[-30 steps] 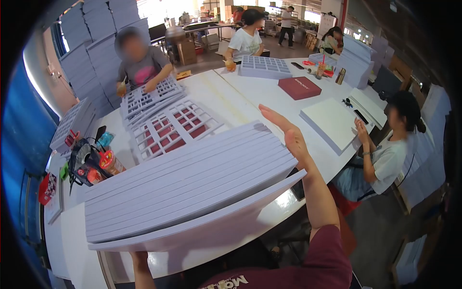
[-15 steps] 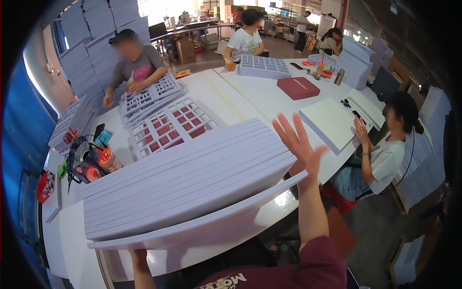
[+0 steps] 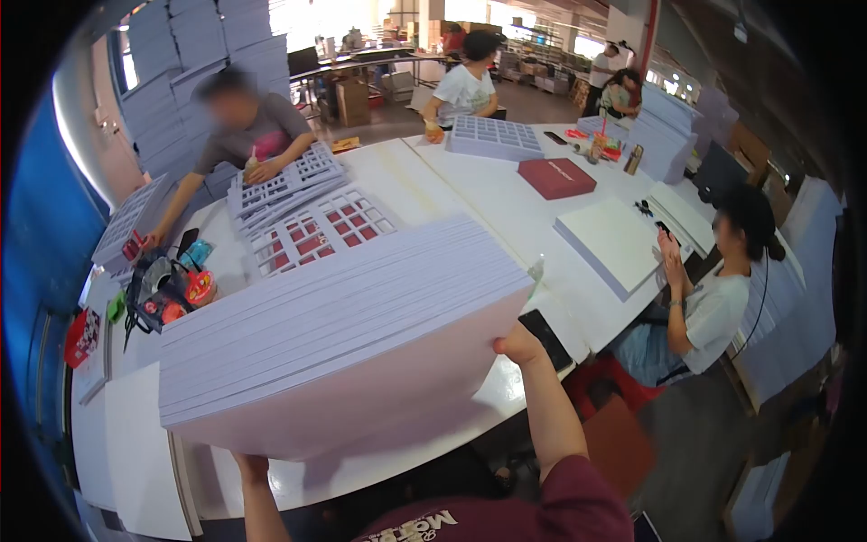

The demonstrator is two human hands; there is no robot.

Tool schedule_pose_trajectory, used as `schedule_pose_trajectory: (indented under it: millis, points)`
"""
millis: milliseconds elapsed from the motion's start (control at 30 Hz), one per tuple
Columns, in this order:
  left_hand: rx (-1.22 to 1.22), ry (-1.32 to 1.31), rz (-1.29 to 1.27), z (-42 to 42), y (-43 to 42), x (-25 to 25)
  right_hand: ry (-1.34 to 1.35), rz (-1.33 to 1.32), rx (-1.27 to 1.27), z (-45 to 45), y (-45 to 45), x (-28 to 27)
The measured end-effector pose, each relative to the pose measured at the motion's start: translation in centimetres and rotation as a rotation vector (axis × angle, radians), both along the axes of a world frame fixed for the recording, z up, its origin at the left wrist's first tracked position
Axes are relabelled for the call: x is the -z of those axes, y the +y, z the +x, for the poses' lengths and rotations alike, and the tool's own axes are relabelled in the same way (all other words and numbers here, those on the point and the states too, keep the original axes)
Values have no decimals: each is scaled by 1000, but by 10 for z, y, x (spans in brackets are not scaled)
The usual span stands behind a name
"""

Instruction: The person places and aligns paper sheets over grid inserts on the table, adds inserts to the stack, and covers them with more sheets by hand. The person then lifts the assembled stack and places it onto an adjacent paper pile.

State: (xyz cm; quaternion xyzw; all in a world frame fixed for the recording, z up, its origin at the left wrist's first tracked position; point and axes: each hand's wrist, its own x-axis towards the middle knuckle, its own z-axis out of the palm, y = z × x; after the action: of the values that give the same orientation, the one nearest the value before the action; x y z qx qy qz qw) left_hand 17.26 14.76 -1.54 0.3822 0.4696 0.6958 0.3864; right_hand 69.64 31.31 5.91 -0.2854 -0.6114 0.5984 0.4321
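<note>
A thick row of white boards (image 3: pixel 334 303) is packed face to face, its long top edges slanting across the table in front of me. The pinkish front face (image 3: pixel 361 388) leans toward me. At the lower left edge my left hand (image 3: pixel 251 464) holds the boards from below, with its fingers hidden behind them. My right hand (image 3: pixel 521 347) grips the right end, thumb on the near face and the other fingers mostly hidden. Just past the boards lies a white lattice frame (image 3: pixel 321 230) with dark red showing through its openings.
A co-worker (image 3: pixel 244 126) at the left reaches toward a black bag (image 3: pixel 163 280) beside a red-lidded cup (image 3: pixel 200 287). A dark red box (image 3: pixel 557 179) and white panel stack (image 3: pixel 610 235) lie right. Another person (image 3: pixel 709 298) sits there. A dark phone-like object (image 3: pixel 545 341) lies beside my right hand.
The front board, tilted apart from the row, now sits against it. My right hand went from spread in the air to gripping the right end. The left co-worker's arm reached toward the bag.
</note>
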Motion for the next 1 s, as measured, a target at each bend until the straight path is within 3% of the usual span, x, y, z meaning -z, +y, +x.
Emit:
schedule_pose_trajectory:
  millis: [333,367,467,533,633,733,800,867,900,967,1000]
  points:
    - [68,-187,-66,-6,-5,17,122,-100,114,-10,-12,35]
    - [102,-177,-38,-4,-5,16,200,-9,66,-7,-6,49]
    - [153,-182,12,1,-7,18,-346,151,236,18,6,67]
    - [124,-202,0,-8,-10,43,-422,106,193,38,22,90]
    - [92,-206,-10,-5,0,50,-152,-40,23,64,48,127]
    - [78,-163,-41,11,3,15,110,124,-117,36,34,90]
    - [98,-185,5,16,6,5,156,-43,44,40,41,114]
    - [64,-119,59,20,8,-2,172,101,41,39,47,124]
    - [55,-88,80,23,8,-6,215,11,120,36,48,124]
    - [-3,-246,26,30,8,-12,294,-175,288,36,43,120]
    - [-28,-324,-4,32,9,-14,282,-141,238,33,40,105]
